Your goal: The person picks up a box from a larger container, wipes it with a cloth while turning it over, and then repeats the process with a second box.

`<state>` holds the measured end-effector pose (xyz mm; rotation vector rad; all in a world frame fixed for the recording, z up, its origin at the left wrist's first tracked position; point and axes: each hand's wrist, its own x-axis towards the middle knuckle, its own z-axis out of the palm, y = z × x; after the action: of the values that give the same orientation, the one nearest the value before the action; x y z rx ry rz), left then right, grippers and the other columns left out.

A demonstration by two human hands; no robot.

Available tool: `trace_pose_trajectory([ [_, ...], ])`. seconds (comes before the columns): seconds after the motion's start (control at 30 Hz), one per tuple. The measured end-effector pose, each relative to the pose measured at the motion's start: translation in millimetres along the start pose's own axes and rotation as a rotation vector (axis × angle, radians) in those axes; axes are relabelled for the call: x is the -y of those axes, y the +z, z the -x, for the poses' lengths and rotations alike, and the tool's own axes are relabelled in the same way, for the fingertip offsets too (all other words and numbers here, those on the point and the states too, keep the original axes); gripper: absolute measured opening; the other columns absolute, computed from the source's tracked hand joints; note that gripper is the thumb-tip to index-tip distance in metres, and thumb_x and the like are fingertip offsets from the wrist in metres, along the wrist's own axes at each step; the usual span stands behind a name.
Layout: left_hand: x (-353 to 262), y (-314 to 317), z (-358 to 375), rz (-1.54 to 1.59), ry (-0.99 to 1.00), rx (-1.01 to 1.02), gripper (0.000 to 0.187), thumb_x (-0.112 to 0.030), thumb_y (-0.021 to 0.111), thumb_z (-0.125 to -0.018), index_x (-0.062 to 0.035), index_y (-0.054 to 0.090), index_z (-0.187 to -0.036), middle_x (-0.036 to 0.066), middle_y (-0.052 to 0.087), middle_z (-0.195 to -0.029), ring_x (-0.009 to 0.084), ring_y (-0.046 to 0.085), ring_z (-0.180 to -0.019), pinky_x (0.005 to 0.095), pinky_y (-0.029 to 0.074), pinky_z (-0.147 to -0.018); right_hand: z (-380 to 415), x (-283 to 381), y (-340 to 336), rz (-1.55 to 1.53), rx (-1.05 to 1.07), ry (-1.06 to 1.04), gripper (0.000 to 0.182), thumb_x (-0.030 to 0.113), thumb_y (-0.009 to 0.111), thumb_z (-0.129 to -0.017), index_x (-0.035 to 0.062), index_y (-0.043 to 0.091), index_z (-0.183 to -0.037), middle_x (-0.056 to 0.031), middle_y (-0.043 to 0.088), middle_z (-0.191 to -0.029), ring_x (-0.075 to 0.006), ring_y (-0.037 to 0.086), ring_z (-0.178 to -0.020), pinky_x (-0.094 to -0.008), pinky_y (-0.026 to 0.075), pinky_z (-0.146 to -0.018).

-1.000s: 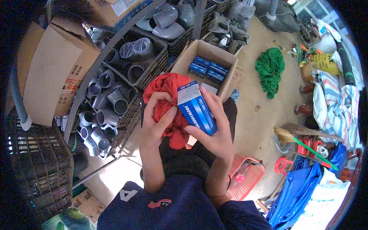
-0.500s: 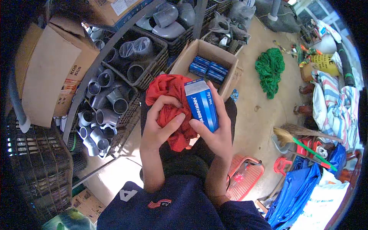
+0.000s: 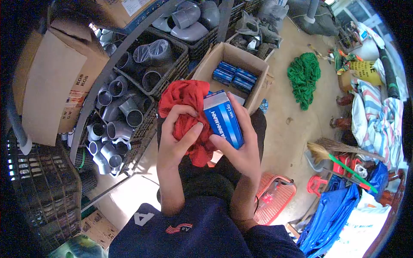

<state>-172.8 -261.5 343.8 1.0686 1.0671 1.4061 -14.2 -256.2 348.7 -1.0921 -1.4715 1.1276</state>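
My left hand is closed around a crumpled red cloth, thumb on top and the fabric bunched beneath the fingers. Gripped in my right hand is a small blue and white box with white lettering, its pale end tilted up and away from me. The cloth lies against the box's left side. Just beyond both hands stands an open cardboard carton, holding several similar blue boxes stacked at its bottom.
Black crates with grey pipe fittings fill the rack at left, beside a large cardboard box. On the floor at right are a green net heap, a red plastic basket, a broom and blue tarpaulin.
The box and red cloth have shifted very slightly to the left. Both hands keep their hold, and the box has tilted a little.
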Motion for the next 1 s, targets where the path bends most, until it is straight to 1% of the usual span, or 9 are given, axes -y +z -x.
trace_pose_trajectory([
  [0.27, 1, -6, -1, -0.153, 0.107, 0.146, 0.021, -0.004, 0.063, -0.075, -0.0016, 0.054, -0.094, 0.003, 0.054, -0.093, 0.0094, 0.051, -0.088, 0.0233, 0.038, -0.082, -2, -8, 3, -0.121, -0.104, 0.026, 0.077, 0.018, 0.073, -0.069, 0.0026, 0.037, -0.135, -0.0169, 0.044, -0.123, -0.0268, 0.046, -0.113, -0.0351, 0.035, -0.096],
  [0.3, 0, -6, 0, -0.121, 0.107, 0.168, 0.021, -0.004, 0.064, -0.074, -0.0015, 0.055, -0.093, 0.003, 0.055, -0.092, 0.0100, 0.051, -0.088, 0.0234, 0.038, -0.082, -2, -9, -2, -0.047, -0.036, 0.034, 0.078, 0.012, 0.070, -0.073, 0.0021, 0.029, -0.138, -0.0141, 0.041, -0.133, -0.0189, 0.047, -0.114, -0.0300, 0.040, -0.093],
  [0.43, -1, -6, 1, -0.133, 0.131, 0.135, 0.021, -0.005, 0.063, -0.074, -0.0013, 0.055, -0.092, 0.004, 0.055, -0.092, 0.0113, 0.052, -0.088, 0.0242, 0.038, -0.083, -2, -12, -4, -0.015, -0.031, -0.053, 0.079, 0.014, 0.071, -0.071, 0.0024, 0.030, -0.138, -0.0131, 0.042, -0.132, -0.0189, 0.049, -0.112, -0.0295, 0.041, -0.092],
  [0.5, 2, -6, 1, -0.121, 0.142, 0.070, 0.020, -0.007, 0.063, -0.074, -0.0015, 0.055, -0.092, 0.004, 0.055, -0.092, 0.0113, 0.051, -0.088, 0.0243, 0.037, -0.083, 1, -4, -5, -0.059, 0.000, 0.008, 0.082, 0.024, 0.076, -0.066, 0.0043, 0.037, -0.135, -0.0168, 0.044, -0.122, -0.0273, 0.045, -0.113, -0.0348, 0.035, -0.096],
  [0.57, 1, -6, 3, -0.083, 0.066, -0.060, 0.020, -0.012, 0.061, -0.075, -0.0022, 0.055, -0.092, 0.004, 0.055, -0.091, 0.0114, 0.050, -0.089, 0.0247, 0.036, -0.085, 0, -4, -8, -0.014, 0.056, -0.051, 0.083, 0.025, 0.077, -0.066, 0.0053, 0.037, -0.135, -0.0169, 0.044, -0.122, -0.0277, 0.045, -0.113, -0.0348, 0.035, -0.096],
  [0.7, -4, -6, 2, -0.059, 0.098, -0.103, 0.020, -0.011, 0.062, -0.074, -0.0028, 0.055, -0.090, 0.004, 0.054, -0.091, 0.0111, 0.050, -0.088, 0.0246, 0.036, -0.084, 0, 1, -5, 0.015, 0.126, -0.093, 0.085, 0.027, 0.078, -0.064, 0.0076, 0.036, -0.136, -0.0172, 0.043, -0.122, -0.0281, 0.046, -0.112, -0.0350, 0.035, -0.096],
  [0.83, -5, -10, 5, -0.127, 0.132, -0.109, 0.021, -0.010, 0.063, -0.071, -0.0023, 0.056, -0.089, 0.005, 0.056, -0.089, 0.0119, 0.052, -0.086, 0.0252, 0.038, -0.082, 1, -1, -1, -0.018, 0.089, -0.077, 0.085, 0.027, 0.076, -0.066, 0.0073, 0.035, -0.137, -0.0165, 0.044, -0.120, -0.0275, 0.046, -0.110, -0.0346, 0.035, -0.096],
  [0.9, -6, -15, 8, -0.197, 0.255, 0.025, 0.022, -0.009, 0.066, -0.069, -0.0010, 0.057, -0.088, 0.007, 0.059, -0.086, 0.0137, 0.055, -0.083, 0.0259, 0.040, -0.079, 2, -1, 1, -0.079, 0.069, -0.036, 0.081, 0.027, 0.074, -0.069, 0.0069, 0.035, -0.137, -0.0163, 0.044, -0.120, -0.0269, 0.046, -0.110, -0.0343, 0.034, -0.096],
  [1.0, -5, -16, 8, -0.118, 0.309, 0.087, 0.024, -0.008, 0.067, -0.066, 0.0003, 0.058, -0.087, 0.008, 0.061, -0.084, 0.0151, 0.057, -0.080, 0.0261, 0.042, -0.077, 3, -1, 0, -0.156, 0.039, 0.016, 0.073, 0.025, 0.067, -0.075, 0.0060, 0.034, -0.137, -0.0159, 0.045, -0.120, -0.0258, 0.046, -0.110, -0.0338, 0.034, -0.096],
])
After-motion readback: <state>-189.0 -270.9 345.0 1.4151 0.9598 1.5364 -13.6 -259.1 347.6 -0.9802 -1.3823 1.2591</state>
